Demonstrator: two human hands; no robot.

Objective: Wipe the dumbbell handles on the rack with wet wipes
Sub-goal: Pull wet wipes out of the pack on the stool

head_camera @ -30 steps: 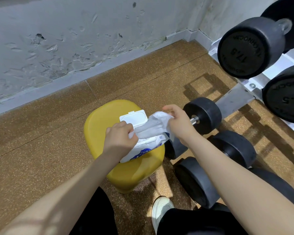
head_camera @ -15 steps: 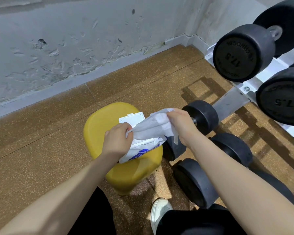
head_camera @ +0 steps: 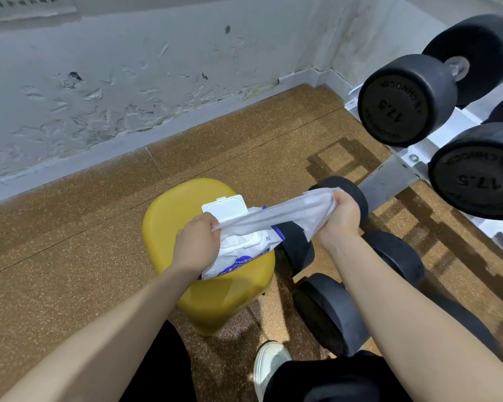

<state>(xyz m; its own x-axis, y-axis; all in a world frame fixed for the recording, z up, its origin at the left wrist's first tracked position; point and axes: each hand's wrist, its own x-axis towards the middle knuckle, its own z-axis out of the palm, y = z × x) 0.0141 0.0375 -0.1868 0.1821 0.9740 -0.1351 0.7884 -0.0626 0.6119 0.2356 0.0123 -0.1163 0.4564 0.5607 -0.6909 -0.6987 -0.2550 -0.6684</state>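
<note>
A white wet wipe [head_camera: 276,214] is stretched between my two hands above a white and purple wipes pack [head_camera: 244,256], whose flip lid [head_camera: 225,208] stands open. My left hand [head_camera: 196,245] pinches the wipe's left end right over the pack. My right hand [head_camera: 341,217] grips the wipe's right end, held out to the right. The pack lies on a yellow stool [head_camera: 169,227]. On the white rack [head_camera: 418,158] at the upper right rest black 17.5 dumbbells [head_camera: 407,100]; a short piece of one metal handle [head_camera: 458,68] shows between its heads.
Several black dumbbells [head_camera: 331,311] lie on the cork-coloured floor to the right of the stool, under my right forearm. A peeling grey wall [head_camera: 128,82] runs along the back. My white shoe [head_camera: 269,361] is at the bottom centre.
My right hand has drawn the wipe further out to the right, so it is now spread long between both hands. My left hand has stayed over the pack.
</note>
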